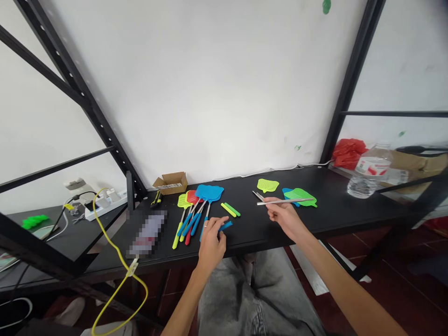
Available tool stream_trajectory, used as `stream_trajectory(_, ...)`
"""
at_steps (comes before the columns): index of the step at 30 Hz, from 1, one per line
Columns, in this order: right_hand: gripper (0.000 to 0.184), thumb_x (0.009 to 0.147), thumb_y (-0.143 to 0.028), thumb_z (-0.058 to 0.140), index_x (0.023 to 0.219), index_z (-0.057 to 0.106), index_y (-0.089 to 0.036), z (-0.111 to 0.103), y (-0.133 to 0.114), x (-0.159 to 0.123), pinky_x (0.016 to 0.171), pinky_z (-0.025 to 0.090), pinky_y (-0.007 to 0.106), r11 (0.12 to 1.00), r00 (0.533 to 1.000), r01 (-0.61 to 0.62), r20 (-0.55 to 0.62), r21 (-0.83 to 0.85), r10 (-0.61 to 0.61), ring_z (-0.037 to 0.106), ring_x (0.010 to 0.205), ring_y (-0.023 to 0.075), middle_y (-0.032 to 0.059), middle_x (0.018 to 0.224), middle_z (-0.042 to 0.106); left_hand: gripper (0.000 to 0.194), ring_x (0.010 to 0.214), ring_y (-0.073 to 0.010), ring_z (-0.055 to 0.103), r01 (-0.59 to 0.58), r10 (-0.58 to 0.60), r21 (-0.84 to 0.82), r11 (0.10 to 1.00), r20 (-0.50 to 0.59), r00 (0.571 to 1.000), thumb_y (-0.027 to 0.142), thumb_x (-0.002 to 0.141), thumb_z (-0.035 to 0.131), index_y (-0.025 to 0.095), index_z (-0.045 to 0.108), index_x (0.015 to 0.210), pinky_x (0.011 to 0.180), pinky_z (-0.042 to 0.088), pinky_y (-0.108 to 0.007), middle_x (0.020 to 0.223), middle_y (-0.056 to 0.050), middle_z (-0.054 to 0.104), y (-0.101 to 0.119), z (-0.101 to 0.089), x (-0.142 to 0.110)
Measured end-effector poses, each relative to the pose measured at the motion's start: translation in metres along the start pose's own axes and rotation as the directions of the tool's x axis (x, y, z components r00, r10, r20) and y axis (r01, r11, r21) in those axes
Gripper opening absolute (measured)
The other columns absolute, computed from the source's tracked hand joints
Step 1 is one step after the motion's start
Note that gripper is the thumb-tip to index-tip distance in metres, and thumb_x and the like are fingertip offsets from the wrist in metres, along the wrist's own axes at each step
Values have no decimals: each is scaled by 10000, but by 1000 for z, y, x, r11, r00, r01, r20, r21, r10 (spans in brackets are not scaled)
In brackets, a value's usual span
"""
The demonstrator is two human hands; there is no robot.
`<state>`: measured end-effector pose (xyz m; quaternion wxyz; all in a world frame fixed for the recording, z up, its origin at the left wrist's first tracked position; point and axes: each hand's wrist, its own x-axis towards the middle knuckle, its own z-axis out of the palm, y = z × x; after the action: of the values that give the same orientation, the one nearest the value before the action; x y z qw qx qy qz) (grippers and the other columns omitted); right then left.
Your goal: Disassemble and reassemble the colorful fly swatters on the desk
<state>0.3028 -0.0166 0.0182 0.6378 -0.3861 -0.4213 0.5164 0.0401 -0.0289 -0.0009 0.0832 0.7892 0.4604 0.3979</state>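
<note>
Grey jeans (259, 296): below the near edge of the black table (245, 238).
Left hand (212, 238): grasping a blue handle (227, 226) between thumb and fingers, just right of the swatter pile.
Right hand (284, 217): closed on a silver rod (280, 201), nearly level; its right end crosses the green swatter head (304, 196) in view. More rods (257, 195) show beside the fingertips; whether these are gripped, I cannot tell.
Swatter pile (196, 217): handles toward the person; blue, red and yellow heads pointing away.
Loose handles: yellow handle (228, 210) and green handle (233, 209), side by side between the hands, farther back.
Loose heads: green over blue head (287, 191); yellow head (268, 185) beyond the right hand.
Cardboard box (171, 184): open, near the white wall (217, 93).
</note>
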Motion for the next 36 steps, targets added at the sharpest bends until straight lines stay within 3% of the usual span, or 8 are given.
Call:
stream_trajectory(4, 367, 806, -462, 640, 1003, 739, -169, 9, -3, -8, 523, 368, 258, 995, 990, -59, 124, -84, 69, 556, 672, 156, 66, 813, 652, 377, 939, -204, 570, -39, 39, 55, 998, 7, 999, 44, 844, 409, 242, 670, 1029, 970, 430, -394, 978, -35, 604, 3, 0, -1)
stream_trajectory(6, 398, 821, -480, 586, 1010, 720, -156, 13, 0, -9, 517, 370, 262, 992, 976, -103, 184, -71, 115, 554, 629, 155, 73, 784, 661, 332, 928, -206, 558, -40, 39, 64, 997, 25, 999, 65, 865, 413, 233, 660, 1009, 925, 438, -378, 977, -34, 611, 4, 0, -1)
stream_trajectory(11, 181, 769, -336, 704, 857, 636, -193, 16, 16, -9, 501, 324, 235, 996, 974, -65, 212, -68, 78, 424, 497, 96, -39, 566, 525, 253, 934, -212, 562, -55, 45, 106, 993, 96, 994, 136, 922, 429, 231, 624, 1053, 845, 413, -362, 984, -22, 648, 8, -1, 0)
stream_trajectory(15, 265, 800, -403, 681, 925, 699, -170, 12, 18, -9, 545, 373, 254, 993, 956, -74, 277, -93, 97, 562, 630, 141, 70, 792, 695, 247, 928, -219, 570, -63, 47, 151, 987, 110, 993, 181, 948, 431, 244, 613, 1103, 824, 397, -361, 966, -20, 663, 9, 1, 0)
stream_trajectory(18, 324, 826, -430, 630, 965, 730, -154, 9, 15, -9, 560, 390, 262, 990, 943, -82, 311, -114, 114, 603, 672, 163, 119, 857, 734, 241, 916, -219, 569, -66, 49, 172, 983, 101, 994, 188, 953, 432, 244, 611, 1105, 812, 394, -354, 964, -19, 665, 8, 2, 0)
stream_trajectory(27, 268, 843, -367, 616, 928, 743, -148, 7, 20, -7, 554, 392, 244, 990, 939, -77, 325, -122, 113, 602, 637, 147, 100, 777, 734, 246, 924, -216, 569, -78, 60, 168, 983, 114, 992, 199, 965, 419, 246, 606, 1119, 821, 398, -354, 992, -20, 666, 9, 0, -1)
stream_trajectory(36, 289, 918, -415, 579, 1044, 671, -171, 7, 21, -8, 562, 395, 246, 968, 892, 44, 446, -245, 73, 588, 668, 144, 103, 905, 745, 274, 909, -215, 585, -122, 103, 156, 980, 125, 987, 195, 969, 400, 255, 611, 1133, 803, 423, -346, 1008, -27, 676, 7, 1, 0)
